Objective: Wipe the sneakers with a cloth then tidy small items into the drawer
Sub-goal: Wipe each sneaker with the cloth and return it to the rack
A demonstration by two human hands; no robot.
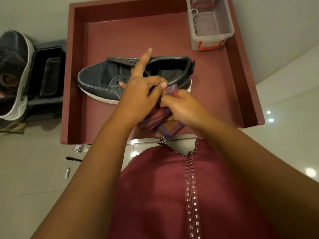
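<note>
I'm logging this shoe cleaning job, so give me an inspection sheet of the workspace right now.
Surface: open maroon drawer, over pale tiled floor.
Job's things: dark sneaker lying in the drawer; striped cloth; second sneaker outside, left.
Clutter: clear plastic box in the drawer's far corner; black tray; battery, pen, small card on the floor.
Hands: left hand and right hand both hold the cloth.
Cables: nothing seen.
Surroundings: pale wall.

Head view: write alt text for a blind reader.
Both hands, left hand and right hand, hold a striped cloth over an open maroon drawer containing a dark sneaker and a clear plastic box.
</note>
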